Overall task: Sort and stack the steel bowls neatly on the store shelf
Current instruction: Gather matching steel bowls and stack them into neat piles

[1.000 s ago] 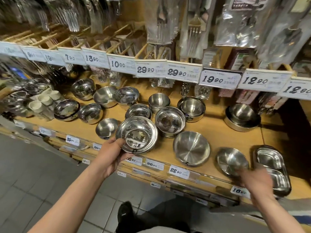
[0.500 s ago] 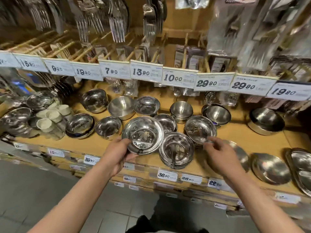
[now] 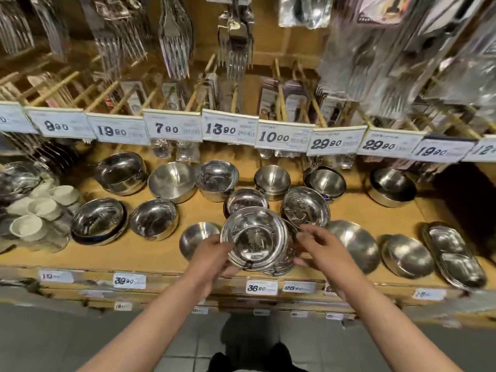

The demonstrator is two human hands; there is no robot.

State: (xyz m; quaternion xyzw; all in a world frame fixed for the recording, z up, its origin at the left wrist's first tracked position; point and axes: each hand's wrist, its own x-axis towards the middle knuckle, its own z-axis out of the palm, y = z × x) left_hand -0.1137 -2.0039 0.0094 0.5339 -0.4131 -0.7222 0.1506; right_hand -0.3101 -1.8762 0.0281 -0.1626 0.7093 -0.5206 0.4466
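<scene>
Shiny wide-rimmed steel bowl [image 3: 253, 237] tilts in left grip [image 3: 212, 257]; right grip [image 3: 320, 247] loosely spread.

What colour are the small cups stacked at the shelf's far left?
The small cups are white or cream, seen in the head view.

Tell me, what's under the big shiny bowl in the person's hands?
A stack of bowls peeks out beneath the big shiny bowl. The bowl covers most of the stack, so its count stays hidden.
</scene>
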